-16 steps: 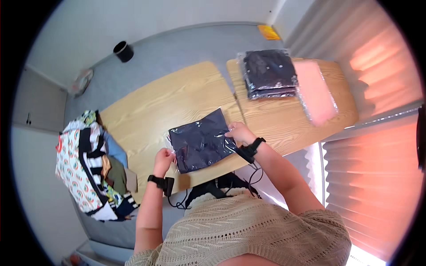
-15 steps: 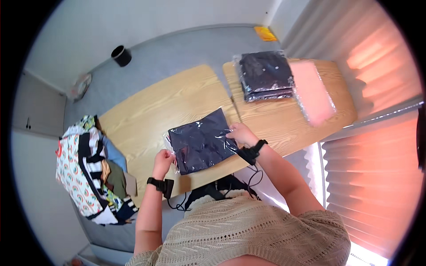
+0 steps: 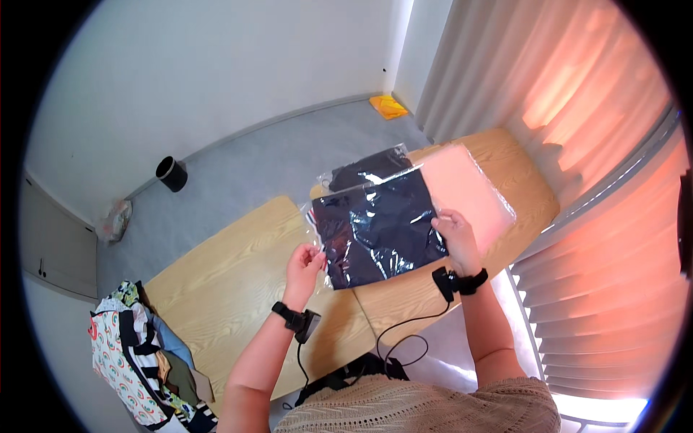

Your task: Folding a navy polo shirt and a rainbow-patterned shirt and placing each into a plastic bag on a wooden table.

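Nearest, on the wearer's side of the dark pkt (image 3: pixel 379 227), a beige knit top (image 3: pixel 404 404); then both forearms w/ black wrist straps (image 3: pixel 290 315) & a loose black cable (image 3: pixel 408 339). L hand (image 3: pixel 305 263) at dark pkt's L edge, thumb & fingertips pinching the clear plastic just by a striped strip; R hand (image 3: pixel 458 234) grasping its R edge, thumb on the upper face, other fingers partly hidden. So dark pkt (folded dark garment in clear bag) sits btwn the 2 hands, a bit beyond L fingertips, tilted, far edge up to R; looks raised over the tables, though exact gap can't be told. L of it, wood table (image 3: pixel 231 260); far L & nearer the wearer, mixed clothes pile (image 3: pixel 141 361). Just past dark pkt & partly covered by it in view: pink pkt (image 3: pixel 465 187) to R, another dark bagged stack (image 3: pixel 368 169) straight behind, on 2nd table (image 3: pixel 527 173). Well beyond dark pkt, on floor: clear bag (image 3: pixel 118 220) & black bin (image 3: pixel 172 175) to L, yellow pkt (image 3: pixel 388 107) farthest, by the wall
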Tool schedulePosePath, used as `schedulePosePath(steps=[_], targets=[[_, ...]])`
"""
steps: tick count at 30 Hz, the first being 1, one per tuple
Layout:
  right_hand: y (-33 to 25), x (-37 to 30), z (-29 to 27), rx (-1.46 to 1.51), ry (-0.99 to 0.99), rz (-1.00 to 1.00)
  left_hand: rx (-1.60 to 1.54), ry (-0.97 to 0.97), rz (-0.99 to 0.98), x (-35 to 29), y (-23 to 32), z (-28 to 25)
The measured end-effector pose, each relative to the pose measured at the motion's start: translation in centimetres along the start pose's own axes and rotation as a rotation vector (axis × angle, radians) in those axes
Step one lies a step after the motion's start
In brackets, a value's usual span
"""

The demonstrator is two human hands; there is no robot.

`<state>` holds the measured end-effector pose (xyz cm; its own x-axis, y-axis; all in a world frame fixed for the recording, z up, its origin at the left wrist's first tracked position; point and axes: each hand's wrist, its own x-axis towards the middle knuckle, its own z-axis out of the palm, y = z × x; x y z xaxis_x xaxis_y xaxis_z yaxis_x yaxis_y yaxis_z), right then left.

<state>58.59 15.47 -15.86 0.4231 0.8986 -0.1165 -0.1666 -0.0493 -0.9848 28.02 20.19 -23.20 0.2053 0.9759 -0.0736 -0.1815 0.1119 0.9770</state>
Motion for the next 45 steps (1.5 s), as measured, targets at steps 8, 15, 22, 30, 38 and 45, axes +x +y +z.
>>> schedulePosePath(steps=[8, 15, 22, 30, 38, 45], targets=[[5.3, 12.8, -2.2, -0.525, 0.247, -0.483, 0.215, 0.097, -0.113, 12.3, -5.8, 4.0], [11.0, 9.6, 0.7, -1.086, -0.010, -0.574, 0.404, -0.010, -0.083, 14.1, -9.1, 2.2], [6.3, 4.1, 0.0, -0.770, -0.057, -0.474, 0.791, 0.193, 0.268, 8.6, -2.7, -2.3], [3.7, -5.0, -3.3, -0.517, 0.023, -0.178, 1.271, 0.443, 0.324, -10.7, 3.8, -21.1], [-0.1, -8.7, 4.6, -0.491, -0.099, -0.353, 1.423, 0.972, 0.079, -31.5, 6.2, -36.5], [-3.8, -17.0, 13.8, -0.442, -0.180, -0.479, 1.335, 1.332, -0.190, -42.3, 6.0, -45.2]])
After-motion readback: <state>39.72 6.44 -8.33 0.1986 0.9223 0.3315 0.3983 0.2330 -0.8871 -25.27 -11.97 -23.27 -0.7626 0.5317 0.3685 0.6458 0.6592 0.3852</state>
